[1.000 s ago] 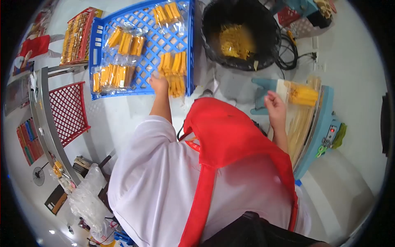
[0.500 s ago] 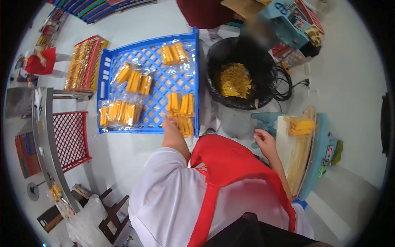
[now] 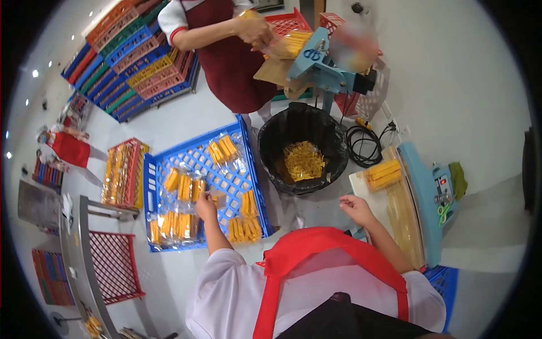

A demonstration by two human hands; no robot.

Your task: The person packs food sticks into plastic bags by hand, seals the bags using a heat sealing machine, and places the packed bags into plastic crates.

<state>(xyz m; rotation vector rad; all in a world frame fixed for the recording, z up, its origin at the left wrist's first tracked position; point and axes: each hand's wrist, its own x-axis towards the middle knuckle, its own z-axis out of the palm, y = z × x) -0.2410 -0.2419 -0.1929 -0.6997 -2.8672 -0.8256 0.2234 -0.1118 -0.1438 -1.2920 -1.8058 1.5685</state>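
My left hand [image 3: 207, 207] is over the blue crate [image 3: 251, 164], beside the clear packs of yellow sticks [image 3: 185, 187] in its middle. Its fingers look pinched together, and whatever they hold is too small to make out. More packs [image 3: 224, 151] lie at the crate's upper part and along its lower side. My right hand [image 3: 355, 209] hovers with loosely curled fingers at the left of the teal sealing machine [image 3: 420, 198]. Nothing shows in it. One pack of yellow sticks [image 3: 383, 174] rests on the machine's pale work surface.
A black-lined bin [image 3: 305, 150] with yellow scraps stands between crate and machine. Behind it, a co-worker in a dark red apron [image 3: 226, 68] handles packs near a second teal machine [image 3: 322, 68]. Stacked crates [image 3: 130, 56], a red crate [image 3: 116, 265] and a metal table [image 3: 87, 254] are at the left.
The view has tilted up, bringing the co-worker into sight. My left hand has moved from the packs at the crate's near right corner leftward to the middle packs.
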